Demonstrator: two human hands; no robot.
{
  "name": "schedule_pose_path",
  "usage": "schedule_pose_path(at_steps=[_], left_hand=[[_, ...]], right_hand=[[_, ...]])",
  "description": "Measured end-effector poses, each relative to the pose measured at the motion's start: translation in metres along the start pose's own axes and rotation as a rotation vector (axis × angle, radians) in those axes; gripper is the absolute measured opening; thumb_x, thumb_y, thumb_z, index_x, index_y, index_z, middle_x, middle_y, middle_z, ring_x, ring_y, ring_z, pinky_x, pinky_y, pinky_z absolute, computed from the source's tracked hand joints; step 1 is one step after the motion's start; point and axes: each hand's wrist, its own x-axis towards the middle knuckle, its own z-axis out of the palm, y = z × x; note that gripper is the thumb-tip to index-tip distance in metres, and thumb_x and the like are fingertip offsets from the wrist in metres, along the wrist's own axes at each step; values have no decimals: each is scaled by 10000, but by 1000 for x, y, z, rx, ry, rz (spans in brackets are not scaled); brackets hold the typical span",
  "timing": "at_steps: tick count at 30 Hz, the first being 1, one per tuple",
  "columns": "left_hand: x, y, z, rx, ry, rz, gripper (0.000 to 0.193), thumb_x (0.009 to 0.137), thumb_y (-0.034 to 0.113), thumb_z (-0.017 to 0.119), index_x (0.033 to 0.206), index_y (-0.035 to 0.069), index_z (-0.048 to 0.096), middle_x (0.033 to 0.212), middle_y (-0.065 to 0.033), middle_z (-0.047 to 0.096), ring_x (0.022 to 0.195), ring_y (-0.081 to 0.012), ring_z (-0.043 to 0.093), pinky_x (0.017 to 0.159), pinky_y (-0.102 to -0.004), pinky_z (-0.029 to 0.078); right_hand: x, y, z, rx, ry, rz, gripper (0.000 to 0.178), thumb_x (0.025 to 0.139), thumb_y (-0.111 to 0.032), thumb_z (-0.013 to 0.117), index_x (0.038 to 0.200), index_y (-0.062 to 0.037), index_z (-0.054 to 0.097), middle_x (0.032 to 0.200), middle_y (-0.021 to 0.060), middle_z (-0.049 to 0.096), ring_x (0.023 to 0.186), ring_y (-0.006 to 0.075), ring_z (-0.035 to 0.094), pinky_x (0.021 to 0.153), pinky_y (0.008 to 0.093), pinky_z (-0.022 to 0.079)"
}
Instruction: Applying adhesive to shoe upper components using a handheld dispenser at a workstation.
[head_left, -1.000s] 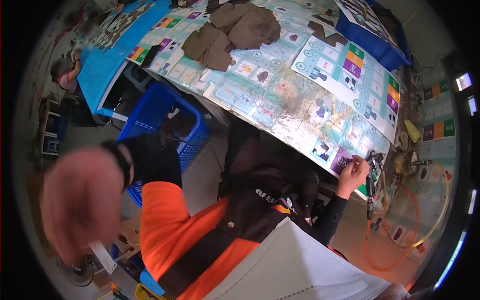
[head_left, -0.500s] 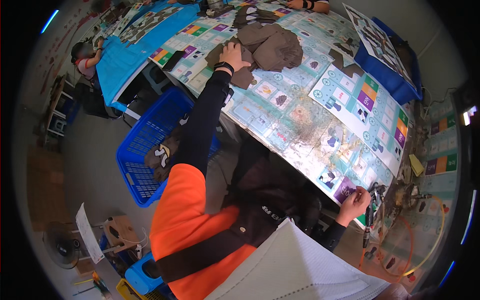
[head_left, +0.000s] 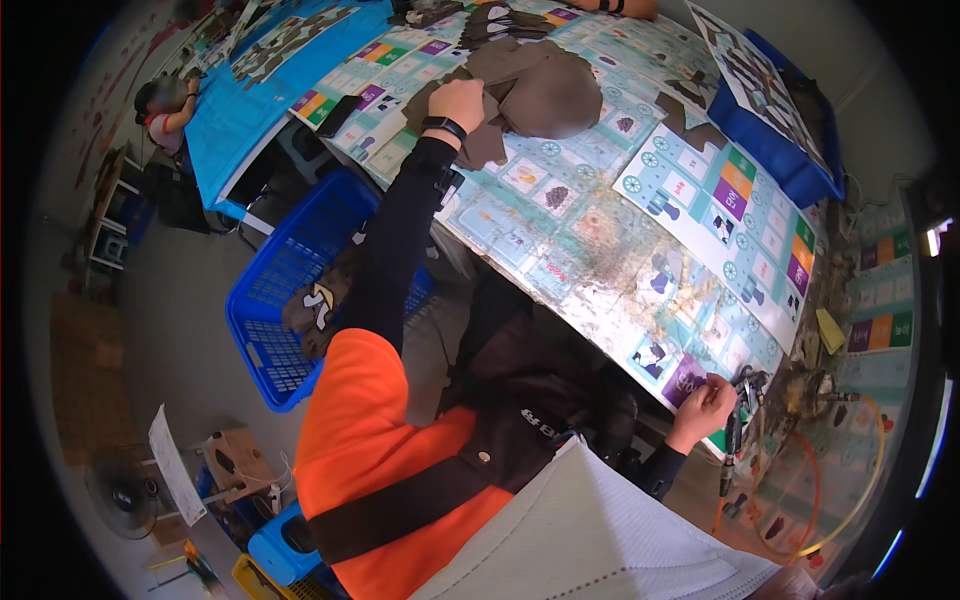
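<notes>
A heap of dark brown cut cloth pieces (head_left: 545, 95) lies on the far side of the table. My left hand (head_left: 457, 103) is closed into a fist at the heap's near left edge, gripping a brown piece; the fingertips are hidden. At the table's right edge my right hand (head_left: 706, 405) has its fingers curled and pinched together. Whatever it may hold is too small to make out. Just beside it hangs a dark metal air tool (head_left: 733, 435).
A blue basket (head_left: 262, 330) with brown pieces stands below the table's left edge. A blue bin (head_left: 775, 150) sits at the right, a patterned sheet leaning on it. Yellow and orange hoses (head_left: 880, 470) loop at the right. Co-workers are at the far side and far left.
My left hand has gone from spread fingers to a fist at the heap, and the pieces there have shifted. My right hand has stayed almost in place beside the air tool.
</notes>
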Motion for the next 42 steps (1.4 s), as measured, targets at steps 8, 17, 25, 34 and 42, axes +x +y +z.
schedule_pose_path(at_steps=[8, 17, 25, 34, 42], left_hand=[[-24, -43, -81, -613, -104, -215, 372, 799, 183, 737, 1069, -37, 607, 890, -148, 699, 758, -240, 698, 684, -339, 524], [-122, 27, -145, -1804, 128, -208, 223, 913, 90, 611, 1118, 9, 574, 963, -123, 682, 735, -258, 691, 642, -315, 539], [-180, 171, -125, -2272, -163, -288, 234, 950, 140, 571, 1141, 9, 538, 997, -93, 652, 748, -230, 674, 679, -331, 546], [-206, 164, -69, -1841, -599, 40, 363, 956, 174, 584, 1273, 27, 489, 1074, -86, 650, 975, -156, 621, 831, -278, 497], [-57, -94, -37, -2087, -225, -504, 508, 981, 320, 522, 1347, -3, 380, 1294, -238, 535, 1154, -356, 564, 990, -469, 465]], right_hand=[[-1, -1, -1, -32, 17, 83, 144, 721, 91, 513, 781, -16, 590, 763, 97, 577, 754, 290, 539, 667, 383, 414], [0, -10, -7, -15, -19, 54, 152, 748, 86, 506, 822, -12, 596, 795, 90, 578, 748, 253, 533, 671, 352, 419], [4, -101, -3, 1356, -649, 193, 649, 888, -301, 606, 1405, -6, 348, 1380, 175, 449, 1133, 225, 516, 928, 410, 454], [-10, -90, -10, 844, -623, 391, 307, 935, -23, 550, 1241, 0, 536, 1003, 61, 610, 987, 140, 587, 778, 257, 493], [-12, -5, -31, 1294, -164, 388, 175, 902, 31, 564, 1065, -32, 573, 991, 36, 605, 870, 96, 561, 760, 217, 443]])
